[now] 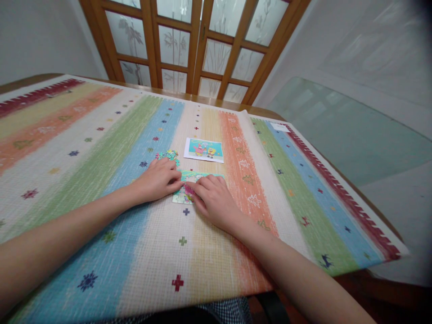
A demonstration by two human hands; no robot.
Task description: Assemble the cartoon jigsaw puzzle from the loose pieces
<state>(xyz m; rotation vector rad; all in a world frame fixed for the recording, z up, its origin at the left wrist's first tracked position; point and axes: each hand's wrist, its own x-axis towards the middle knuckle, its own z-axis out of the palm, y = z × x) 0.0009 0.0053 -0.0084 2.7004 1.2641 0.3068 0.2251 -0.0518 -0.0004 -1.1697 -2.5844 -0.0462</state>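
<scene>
Pale-green jigsaw [178, 198], partly covered by the right hand [214, 195], left hand [160, 180] at its edge, fingers curled, grip unclear, loose pieces [173, 155] and printed picture [204, 150] beyond

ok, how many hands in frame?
2: left hand at the left edge of the puzzle, near the loose pieces; right hand over the puzzle's right part.

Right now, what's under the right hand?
The right hand lies over the right part of the jigsaw puzzle; its left part and far edge show. What the palm covers is hidden.
</scene>
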